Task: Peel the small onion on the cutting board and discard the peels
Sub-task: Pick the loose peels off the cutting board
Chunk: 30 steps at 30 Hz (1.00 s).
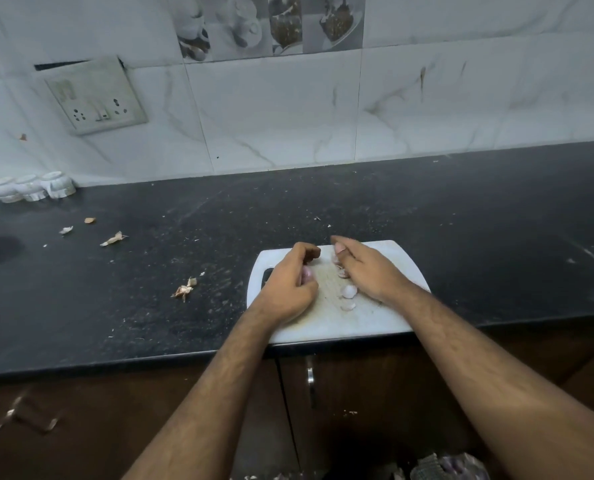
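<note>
On the black speckled stone desk (461,216), a white plastic cutting board (385,320) lies at the near edge. The left hand (288,289) curls around a small pinkish onion (306,274); the right hand (368,271) rests beside pale peel pieces (349,292).

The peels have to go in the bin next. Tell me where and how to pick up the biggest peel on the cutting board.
Take the biggest peel by its raised curved rim, pinching from above with the right hand, which is right beside it. It lies loose on the cutting board like a shallow cup, so its edge probably lifts more easily than its flat-lying middle.
</note>
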Each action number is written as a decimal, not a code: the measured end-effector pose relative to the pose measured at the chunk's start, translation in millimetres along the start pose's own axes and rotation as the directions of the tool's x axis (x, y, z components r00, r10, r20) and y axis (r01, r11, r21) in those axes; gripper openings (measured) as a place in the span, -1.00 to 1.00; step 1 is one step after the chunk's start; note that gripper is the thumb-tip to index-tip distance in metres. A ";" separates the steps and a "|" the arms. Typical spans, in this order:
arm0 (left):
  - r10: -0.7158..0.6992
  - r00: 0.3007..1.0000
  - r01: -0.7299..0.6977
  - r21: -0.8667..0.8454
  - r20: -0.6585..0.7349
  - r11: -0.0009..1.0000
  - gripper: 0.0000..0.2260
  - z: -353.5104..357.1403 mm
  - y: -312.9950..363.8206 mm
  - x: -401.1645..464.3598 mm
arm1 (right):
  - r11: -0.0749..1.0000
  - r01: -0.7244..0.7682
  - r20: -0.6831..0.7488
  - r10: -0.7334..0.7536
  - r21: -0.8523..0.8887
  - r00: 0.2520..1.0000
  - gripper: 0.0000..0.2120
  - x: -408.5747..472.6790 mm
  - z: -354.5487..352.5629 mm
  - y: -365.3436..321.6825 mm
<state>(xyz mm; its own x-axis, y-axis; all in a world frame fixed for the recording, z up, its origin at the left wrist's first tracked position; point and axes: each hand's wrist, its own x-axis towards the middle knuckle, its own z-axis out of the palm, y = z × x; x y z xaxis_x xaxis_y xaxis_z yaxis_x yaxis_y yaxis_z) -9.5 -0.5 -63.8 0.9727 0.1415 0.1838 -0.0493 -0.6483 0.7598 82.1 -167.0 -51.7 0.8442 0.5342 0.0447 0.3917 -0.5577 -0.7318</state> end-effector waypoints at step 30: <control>0.015 0.999 -0.013 0.069 -0.031 0.998 -0.62 1.1 10.5 -4.5 | 0.847 -0.028 -0.498 0.339 0.531 0.798 -0.46 -21.0 49.3 -51.7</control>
<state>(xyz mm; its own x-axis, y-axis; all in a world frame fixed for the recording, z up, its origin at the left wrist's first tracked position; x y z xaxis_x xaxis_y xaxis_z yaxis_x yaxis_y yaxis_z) -14.2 -8.9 -57.4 0.9644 0.1546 0.2147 -0.0464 -0.7001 0.7126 26.0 -118.1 -48.3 0.9888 -0.0797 0.1264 0.1135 -0.1496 -0.9822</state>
